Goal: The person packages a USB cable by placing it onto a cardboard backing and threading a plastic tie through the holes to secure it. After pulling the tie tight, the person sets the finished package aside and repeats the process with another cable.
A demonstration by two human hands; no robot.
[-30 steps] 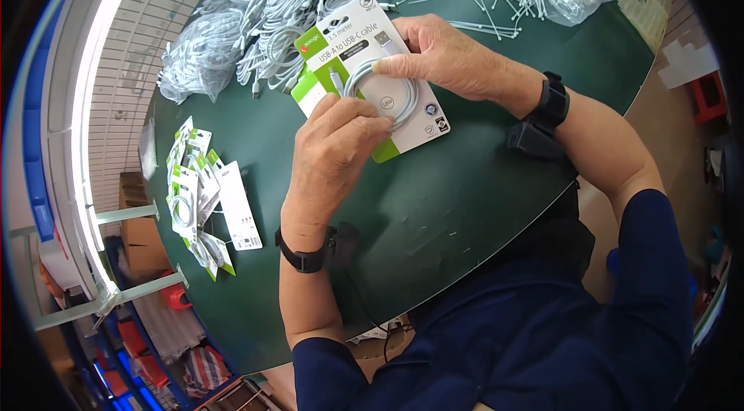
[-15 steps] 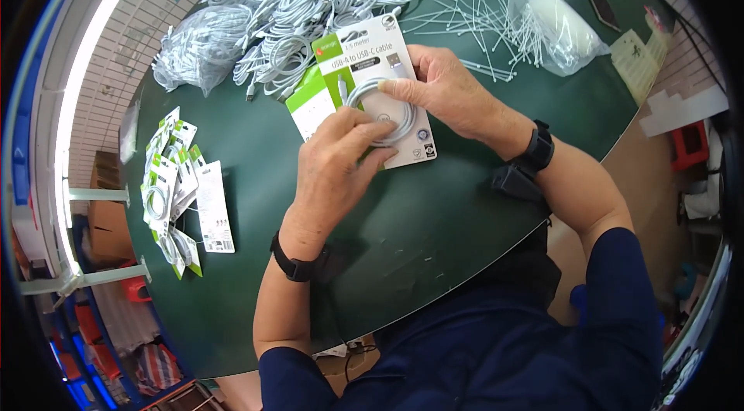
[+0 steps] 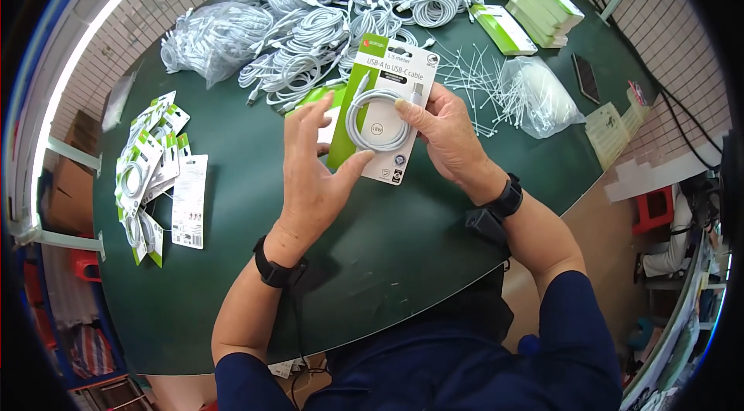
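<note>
My right hand [image 3: 459,140] grips the right edge of a white and green packaging card [image 3: 384,166], its thumb pressing on a coiled white USB cable [image 3: 350,121]. The coil lies on the card's front, the connectors at its upper side. My left hand [image 3: 316,171] is open beside the card's left edge, fingers spread and raised. Its thumb tip is at the bottom of the coil; whether it touches cannot be told. Partly hidden behind my left hand and the held card, another green and white card [image 3: 327,132] lies on the table.
Coiled white cables [image 3: 314,35] and plastic-bagged bundles [image 3: 213,35] cover the far side of the dark green table [image 3: 434,256]. White cable ties [image 3: 473,85] spill from a clear bag [image 3: 542,93] at right, near stacked cards [image 3: 542,8] and a phone [image 3: 586,78]. Carded cables [image 3: 143,171] are piled at left.
My left hand has come off the coil and opened, moving left. The card is tilted more to the right, still in my right hand. The whole view has shifted somewhat.
</note>
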